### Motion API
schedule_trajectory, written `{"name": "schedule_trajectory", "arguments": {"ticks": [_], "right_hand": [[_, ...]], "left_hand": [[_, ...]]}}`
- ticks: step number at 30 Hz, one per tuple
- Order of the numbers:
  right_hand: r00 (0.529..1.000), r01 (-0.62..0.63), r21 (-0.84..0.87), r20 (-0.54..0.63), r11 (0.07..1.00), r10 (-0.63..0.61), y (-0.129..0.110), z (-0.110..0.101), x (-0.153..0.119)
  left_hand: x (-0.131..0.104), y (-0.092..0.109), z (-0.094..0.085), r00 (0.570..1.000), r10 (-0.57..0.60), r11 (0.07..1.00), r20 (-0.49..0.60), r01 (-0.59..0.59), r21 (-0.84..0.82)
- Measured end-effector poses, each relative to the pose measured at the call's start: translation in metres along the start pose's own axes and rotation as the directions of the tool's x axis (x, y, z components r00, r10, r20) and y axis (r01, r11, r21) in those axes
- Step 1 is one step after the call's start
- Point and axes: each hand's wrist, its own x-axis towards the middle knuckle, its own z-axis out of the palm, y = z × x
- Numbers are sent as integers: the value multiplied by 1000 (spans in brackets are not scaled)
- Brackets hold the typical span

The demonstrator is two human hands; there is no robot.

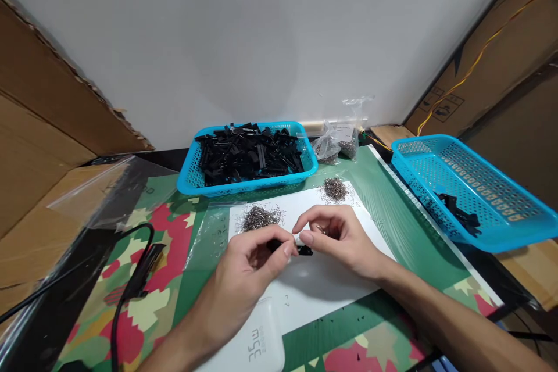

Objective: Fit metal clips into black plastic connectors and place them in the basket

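My left hand point(257, 256) is closed round a small black plastic part point(305, 250), whose end sticks out past the fingertips. Close beside it, my right hand point(335, 238) has thumb and forefinger brought together near that part. Whatever lies between those fingertips is too small to make out. Both hands are over a white sheet of paper point(322, 308). Just beyond them lies a heap of tiny metal pieces point(260, 218), with a smaller heap of metal pieces point(335, 189) farther back to the right.
A blue basket point(244, 188) full of black plastic parts stands at the back. Another blue basket point(492, 186) on the right holds a few. Clear bags point(337, 142) lie behind. A white power bank point(261, 337) is at the front, a black cable point(115, 314) at left.
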Motion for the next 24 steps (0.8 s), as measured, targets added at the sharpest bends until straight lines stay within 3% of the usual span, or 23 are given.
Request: {"name": "schedule_trajectory", "arguments": {"ticks": [4, 9, 15, 21, 24], "right_hand": [[997, -65, -30, 26, 997, 66, 2, 0, 3], [992, -119, -15, 46, 993, 120, 6, -2, 4], [991, -116, -53, 63, 992, 119, 6, -4, 4], [981, -168, -255, -136, 952, 137, 7, -25, 10], [975, -206, -352, -158, 913, 158, 7, -33, 12]], "left_hand": [[-3, 0, 4, 987, 158, 932, -23, -142, 332], [-5, -8, 5, 962, 263, 878, -70, -209, 431], [-4, -10, 6, 985, 172, 899, -26, -146, 414], [-5, -9, 7, 998, 42, 866, 38, -55, 497], [-3, -7, 7, 999, 19, 858, 39, -37, 512]]}}
